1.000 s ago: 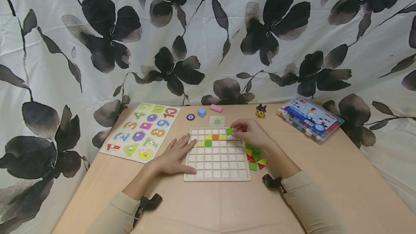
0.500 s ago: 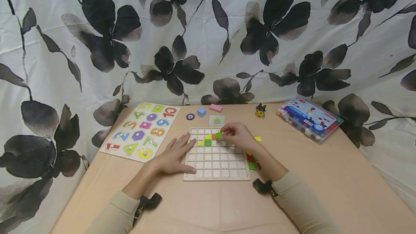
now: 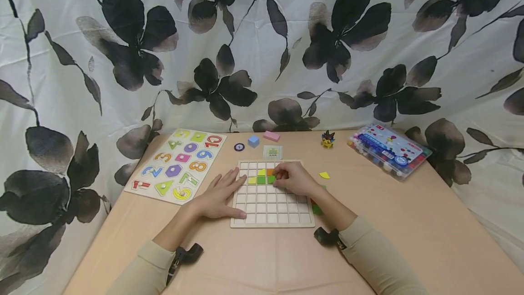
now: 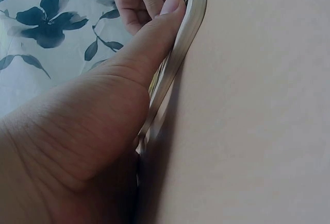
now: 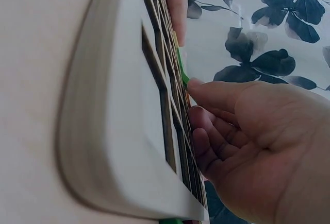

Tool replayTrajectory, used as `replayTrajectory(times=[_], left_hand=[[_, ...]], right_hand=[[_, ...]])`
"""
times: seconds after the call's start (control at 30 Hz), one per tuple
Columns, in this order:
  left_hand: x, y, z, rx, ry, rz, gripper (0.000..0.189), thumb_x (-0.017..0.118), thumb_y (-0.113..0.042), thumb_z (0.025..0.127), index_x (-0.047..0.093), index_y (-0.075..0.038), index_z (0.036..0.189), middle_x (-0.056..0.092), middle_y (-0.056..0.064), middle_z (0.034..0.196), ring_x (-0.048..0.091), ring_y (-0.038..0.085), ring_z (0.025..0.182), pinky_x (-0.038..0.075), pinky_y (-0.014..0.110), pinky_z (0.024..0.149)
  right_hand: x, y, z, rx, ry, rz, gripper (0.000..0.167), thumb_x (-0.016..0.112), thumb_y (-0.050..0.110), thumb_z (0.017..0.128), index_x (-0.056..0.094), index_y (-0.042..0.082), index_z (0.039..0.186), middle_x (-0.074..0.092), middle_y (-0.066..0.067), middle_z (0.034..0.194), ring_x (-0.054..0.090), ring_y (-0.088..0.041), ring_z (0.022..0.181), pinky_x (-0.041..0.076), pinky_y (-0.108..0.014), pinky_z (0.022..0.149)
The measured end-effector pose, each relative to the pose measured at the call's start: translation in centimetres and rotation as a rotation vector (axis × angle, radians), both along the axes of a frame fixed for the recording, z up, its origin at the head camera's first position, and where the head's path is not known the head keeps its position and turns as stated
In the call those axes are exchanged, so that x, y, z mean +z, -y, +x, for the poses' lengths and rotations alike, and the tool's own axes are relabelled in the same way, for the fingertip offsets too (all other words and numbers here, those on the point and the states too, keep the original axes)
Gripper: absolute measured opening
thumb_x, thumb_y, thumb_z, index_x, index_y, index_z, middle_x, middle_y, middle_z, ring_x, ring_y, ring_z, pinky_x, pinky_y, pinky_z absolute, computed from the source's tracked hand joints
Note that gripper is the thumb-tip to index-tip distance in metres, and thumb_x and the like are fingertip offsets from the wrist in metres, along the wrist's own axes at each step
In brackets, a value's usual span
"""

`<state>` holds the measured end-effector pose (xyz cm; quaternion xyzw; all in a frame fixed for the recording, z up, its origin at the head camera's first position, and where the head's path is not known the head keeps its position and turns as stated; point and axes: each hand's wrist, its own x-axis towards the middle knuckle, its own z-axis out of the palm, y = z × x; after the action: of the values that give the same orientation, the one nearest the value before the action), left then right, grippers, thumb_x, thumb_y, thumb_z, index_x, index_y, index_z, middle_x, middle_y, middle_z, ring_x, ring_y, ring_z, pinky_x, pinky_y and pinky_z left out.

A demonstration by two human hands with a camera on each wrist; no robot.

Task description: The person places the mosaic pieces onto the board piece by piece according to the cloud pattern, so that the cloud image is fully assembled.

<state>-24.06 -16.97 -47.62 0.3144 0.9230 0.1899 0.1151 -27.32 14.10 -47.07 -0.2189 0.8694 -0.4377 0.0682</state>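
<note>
Tan table [image 3: 262, 258], right grip [image 3: 295, 178] narrowed, pinching green tile [image 3: 270, 180]; left grip [image 3: 217, 198] spread, touching grid board [image 3: 272, 209]

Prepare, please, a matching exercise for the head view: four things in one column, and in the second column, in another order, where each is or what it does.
Column 1
1. left hand
2. right hand
3. number board
4. pink block

Column 2
A. lies at the far side of the table, just right of the blue block
B. has its fingertips at a green tile
C. rests, fingers spread, on the left side of the grid board
D. shows coloured numerals and shapes

Right pairs: 1-C, 2-B, 3-D, 4-A
</note>
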Motion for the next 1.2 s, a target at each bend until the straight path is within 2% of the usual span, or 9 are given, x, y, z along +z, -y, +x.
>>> replayTrajectory(times=[0.27, 0.5, 0.6, 0.8, 0.93, 1.07, 1.2], left_hand=[[0.1, 0.1, 0.0, -0.006, -0.005, -0.003, 0.116, 0.069, -0.078, 0.081, 0.021, -0.018, 0.168, 0.002, 0.015, 0.176, 0.000, 0.035, 0.163, 0.000, 0.061, 0.130], [0.2, 0.0, 0.2, -0.003, 0.007, 0.002, 0.116, 0.070, -0.078, 0.081, 0.021, -0.018, 0.168, 0.002, 0.016, 0.176, 0.000, 0.036, 0.163, 0.000, 0.062, 0.130], [0.0, 0.0, 0.1, -0.004, -0.001, -0.001, 0.116, 0.070, -0.077, 0.081, 0.021, -0.018, 0.168, 0.003, 0.016, 0.176, 0.001, 0.037, 0.163, 0.001, 0.062, 0.130], [0.0, 0.1, 0.0, -0.003, -0.006, -0.011, 0.116, 0.069, -0.079, 0.081, 0.020, -0.019, 0.168, 0.001, 0.015, 0.176, 0.000, 0.035, 0.164, 0.000, 0.061, 0.130], [-0.1, 0.1, -0.1, -0.003, -0.009, -0.012, 0.116, 0.069, -0.079, 0.081, 0.020, -0.020, 0.168, 0.001, 0.014, 0.176, -0.001, 0.035, 0.164, 0.000, 0.060, 0.130], [-0.2, 0.1, -0.1, -0.006, -0.016, -0.004, 0.116, 0.070, -0.078, 0.081, 0.021, -0.020, 0.168, 0.002, 0.015, 0.176, 0.000, 0.036, 0.163, 0.001, 0.061, 0.130], [-0.1, 0.0, 0.0, -0.006, -0.008, 0.000, 0.116, 0.070, -0.078, 0.081, 0.020, -0.020, 0.168, 0.001, 0.015, 0.176, 0.000, 0.036, 0.163, 0.000, 0.061, 0.130]], right_hand=[[0.1, 0.2, 0.2, -0.014, 0.009, 0.037, 0.022, 0.079, 0.010, 0.092, 0.075, 0.007, 0.113, 0.063, -0.002, 0.088, 0.055, -0.018, 0.082, 0.043, -0.022, 0.067], [-0.1, 0.1, 0.4, -0.022, 0.026, 0.026, 0.026, 0.079, 0.011, 0.093, 0.075, 0.007, 0.118, 0.063, -0.002, 0.090, 0.056, -0.019, 0.085, 0.045, -0.022, 0.068], [0.2, 0.0, 0.3, -0.009, 0.003, 0.017, 0.027, 0.078, 0.012, 0.093, 0.075, 0.007, 0.120, 0.064, -0.001, 0.092, 0.056, -0.018, 0.085, 0.045, -0.023, 0.068], [2.3, -0.9, 0.5, 0.047, -0.094, -0.017, 0.029, 0.078, 0.018, 0.095, 0.075, 0.010, 0.122, 0.069, 0.002, 0.101, 0.058, -0.019, 0.086, 0.049, -0.024, 0.071], [4.0, -2.0, 0.7, 0.075, -0.129, -0.020, 0.026, 0.078, 0.020, 0.095, 0.075, 0.015, 0.121, 0.071, -0.002, 0.107, 0.060, -0.020, 0.090, 0.052, -0.027, 0.075], [5.2, -3.5, 0.6, 0.113, -0.130, 0.022, 0.029, 0.078, 0.018, 0.095, 0.074, 0.015, 0.123, 0.073, -0.010, 0.115, 0.062, -0.022, 0.094, 0.055, -0.036, 0.083], [5.7, -5.2, 0.4, 0.123, -0.093, 0.090, 0.032, 0.077, 0.016, 0.095, 0.073, 0.011, 0.126, 0.073, -0.014, 0.119, 0.062, -0.023, 0.097, 0.055, -0.039, 0.087]])
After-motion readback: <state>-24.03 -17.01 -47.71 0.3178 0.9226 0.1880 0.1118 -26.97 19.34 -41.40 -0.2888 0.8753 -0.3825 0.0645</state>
